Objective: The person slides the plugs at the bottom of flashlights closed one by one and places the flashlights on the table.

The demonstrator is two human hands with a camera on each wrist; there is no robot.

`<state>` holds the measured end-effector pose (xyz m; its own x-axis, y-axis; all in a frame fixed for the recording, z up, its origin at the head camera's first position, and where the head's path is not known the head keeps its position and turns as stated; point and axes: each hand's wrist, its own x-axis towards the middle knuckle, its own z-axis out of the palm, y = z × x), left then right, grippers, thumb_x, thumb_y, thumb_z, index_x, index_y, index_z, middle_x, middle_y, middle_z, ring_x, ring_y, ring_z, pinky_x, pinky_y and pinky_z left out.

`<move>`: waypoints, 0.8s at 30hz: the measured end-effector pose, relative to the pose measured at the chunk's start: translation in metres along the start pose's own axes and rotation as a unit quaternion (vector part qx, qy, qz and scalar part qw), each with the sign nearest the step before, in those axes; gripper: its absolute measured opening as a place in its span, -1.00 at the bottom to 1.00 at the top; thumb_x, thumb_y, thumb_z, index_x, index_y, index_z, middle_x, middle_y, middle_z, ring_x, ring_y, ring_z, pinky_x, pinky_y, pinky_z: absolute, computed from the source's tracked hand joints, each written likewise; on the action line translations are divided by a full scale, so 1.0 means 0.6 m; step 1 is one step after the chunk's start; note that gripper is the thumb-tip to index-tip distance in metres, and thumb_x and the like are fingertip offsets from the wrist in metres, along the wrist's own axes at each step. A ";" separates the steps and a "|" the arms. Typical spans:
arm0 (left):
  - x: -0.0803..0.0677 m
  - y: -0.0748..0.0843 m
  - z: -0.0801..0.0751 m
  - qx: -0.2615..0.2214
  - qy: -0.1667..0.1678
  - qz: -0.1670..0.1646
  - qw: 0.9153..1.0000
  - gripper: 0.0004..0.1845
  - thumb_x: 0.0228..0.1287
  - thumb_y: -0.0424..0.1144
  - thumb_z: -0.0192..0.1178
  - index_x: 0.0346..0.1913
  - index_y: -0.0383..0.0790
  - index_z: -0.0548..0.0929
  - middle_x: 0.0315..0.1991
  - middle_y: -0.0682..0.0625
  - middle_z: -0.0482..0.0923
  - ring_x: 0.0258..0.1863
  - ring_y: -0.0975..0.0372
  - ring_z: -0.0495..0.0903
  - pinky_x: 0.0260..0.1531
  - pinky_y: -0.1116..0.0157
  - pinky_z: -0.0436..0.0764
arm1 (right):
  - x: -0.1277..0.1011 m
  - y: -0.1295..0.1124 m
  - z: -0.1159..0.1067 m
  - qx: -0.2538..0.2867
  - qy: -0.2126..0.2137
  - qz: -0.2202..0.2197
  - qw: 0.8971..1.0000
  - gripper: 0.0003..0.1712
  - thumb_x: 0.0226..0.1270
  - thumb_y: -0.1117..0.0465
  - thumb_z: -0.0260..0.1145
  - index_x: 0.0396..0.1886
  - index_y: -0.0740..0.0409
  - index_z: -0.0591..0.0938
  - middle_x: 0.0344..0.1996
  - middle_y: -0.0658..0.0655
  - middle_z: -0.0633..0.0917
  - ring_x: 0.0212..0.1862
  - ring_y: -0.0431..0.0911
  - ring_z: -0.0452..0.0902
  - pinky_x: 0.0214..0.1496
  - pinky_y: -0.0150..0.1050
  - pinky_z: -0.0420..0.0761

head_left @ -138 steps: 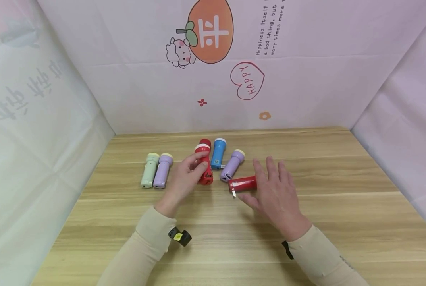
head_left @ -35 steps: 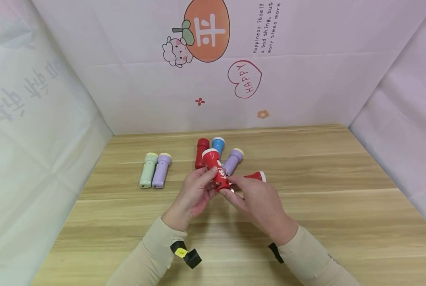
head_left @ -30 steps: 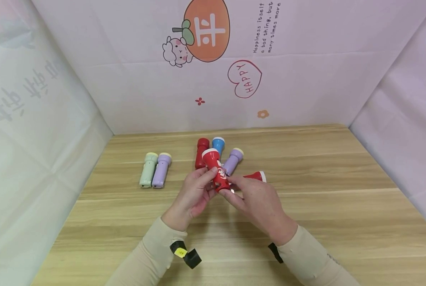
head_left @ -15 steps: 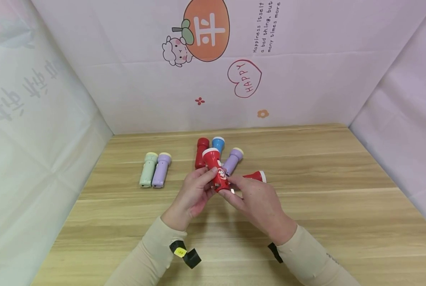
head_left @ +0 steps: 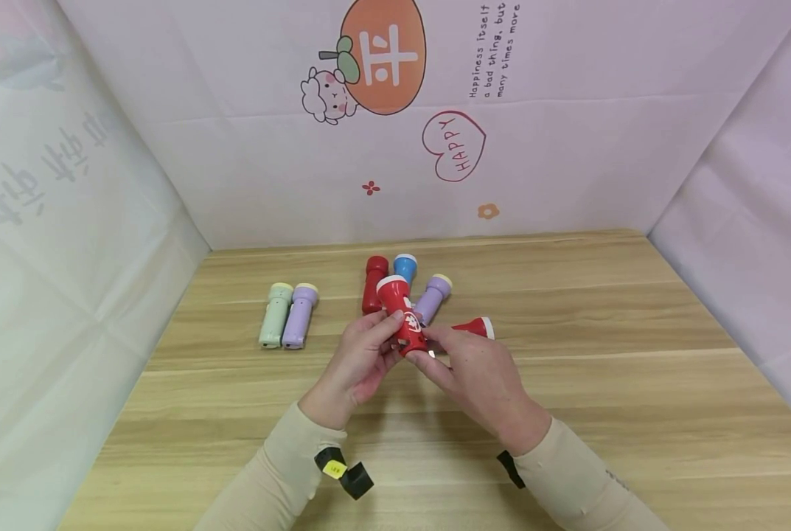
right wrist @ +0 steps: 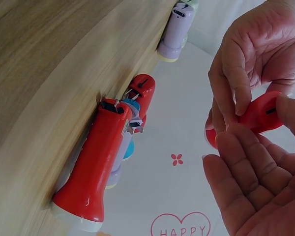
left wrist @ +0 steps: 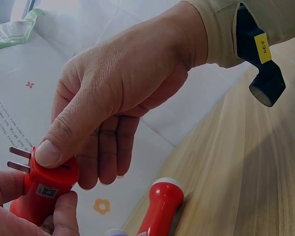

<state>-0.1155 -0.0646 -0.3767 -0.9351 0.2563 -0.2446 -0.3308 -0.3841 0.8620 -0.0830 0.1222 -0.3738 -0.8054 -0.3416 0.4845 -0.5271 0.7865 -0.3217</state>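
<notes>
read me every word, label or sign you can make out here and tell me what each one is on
"HAPPY": inside the red heart on the backdrop.
"Happiness itself… a bad thing, but… many times more": slanted lines on the backdrop, cut off at the top edge.
White character on the orange fruit: unclear.
Sticker on the red flashlight, held by both hands: too small.
Yellow wrist tag: blurred.

Wooden table point(head_left: 634, 413); pale pink cloth walls point(head_left: 601, 147), cartoon orange print point(head_left: 383, 55), "HAPPY" heart point(head_left: 453, 147).
</notes>
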 end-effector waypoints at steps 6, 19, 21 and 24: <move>0.000 -0.001 0.000 -0.002 -0.002 -0.004 1.000 -0.55 0.60 -0.18 0.14 0.37 -0.37 0.49 0.03 -0.06 0.70 -0.12 0.26 0.73 0.00 0.40 0.71 | 0.000 0.000 0.000 0.005 0.004 -0.003 1.000 -0.58 0.28 -0.06 0.56 0.03 0.02 0.77 -0.34 -0.04 0.83 -0.43 -0.26 0.64 -0.44 -0.37 0.59; 0.001 -0.002 0.000 -0.013 -0.005 -0.005 1.000 -0.56 0.61 -0.20 0.12 0.37 -0.37 0.48 0.02 -0.06 0.72 -0.13 0.27 0.74 0.02 0.38 0.71 | 0.001 -0.004 -0.002 0.028 -0.006 0.002 1.000 -0.66 0.30 -0.01 0.55 -0.03 0.03 0.76 -0.42 -0.08 0.77 -0.47 -0.30 0.50 -0.44 -0.41 0.53; 0.001 -0.003 0.000 -0.013 -0.006 -0.004 1.000 -0.56 0.61 -0.20 0.11 0.37 -0.38 0.48 0.01 -0.06 0.72 -0.14 0.27 0.74 0.01 0.39 0.71 | 0.001 -0.005 -0.002 0.031 -0.006 0.002 1.000 -0.67 0.31 0.00 0.55 -0.03 0.05 0.77 -0.41 -0.07 0.77 -0.46 -0.30 0.51 -0.43 -0.41 0.54; 0.001 -0.002 0.001 -0.016 -0.006 -0.003 1.000 -0.57 0.61 -0.20 0.11 0.37 -0.38 0.48 0.01 -0.05 0.72 -0.14 0.27 0.74 0.00 0.39 0.72 | 0.001 -0.005 -0.002 0.036 -0.004 0.001 0.999 -0.68 0.30 0.02 0.55 -0.05 0.05 0.76 -0.42 -0.08 0.76 -0.46 -0.30 0.51 -0.43 -0.41 0.54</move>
<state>-0.1157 -0.0634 -0.3778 -0.9314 0.2698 -0.2444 -0.3408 -0.4100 0.8460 -0.0816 0.1200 -0.3716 -0.8082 -0.3454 0.4769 -0.5439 0.7483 -0.3798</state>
